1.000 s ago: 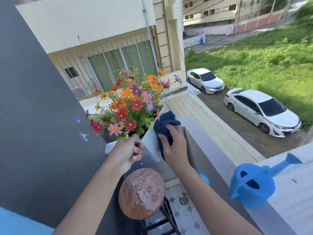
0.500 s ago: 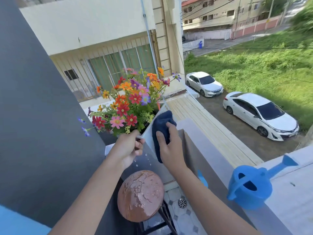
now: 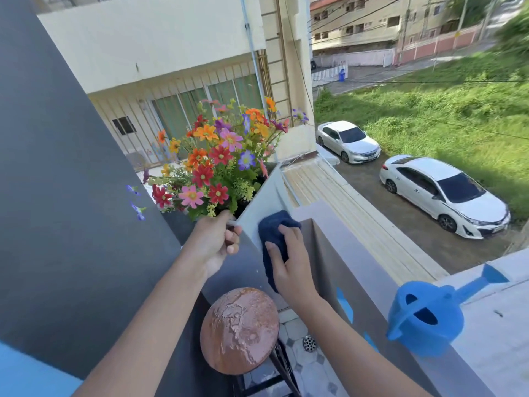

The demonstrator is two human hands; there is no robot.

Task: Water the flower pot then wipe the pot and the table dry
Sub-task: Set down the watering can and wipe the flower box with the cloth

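Observation:
My left hand (image 3: 213,243) grips the near rim of a white square flower pot (image 3: 262,200) and holds it up, tilted, over the balcony. Colourful flowers (image 3: 217,159) fill the pot. My right hand (image 3: 289,262) presses a dark blue cloth (image 3: 274,233) flat against the pot's side wall. Below the hands stands a small round brown table (image 3: 240,329) whose top shines wet. Most of the pot's base is hidden behind my hands.
A blue watering can (image 3: 426,319) stands on the grey balcony ledge (image 3: 486,333) at the right. A dark grey wall (image 3: 57,196) runs along the left. A tiled floor with a drain (image 3: 309,342) lies below. Parked cars sit far down outside.
My right hand has slid the cloth down the pot's side. The pot stays held up in my left hand, and the view has shifted slightly.

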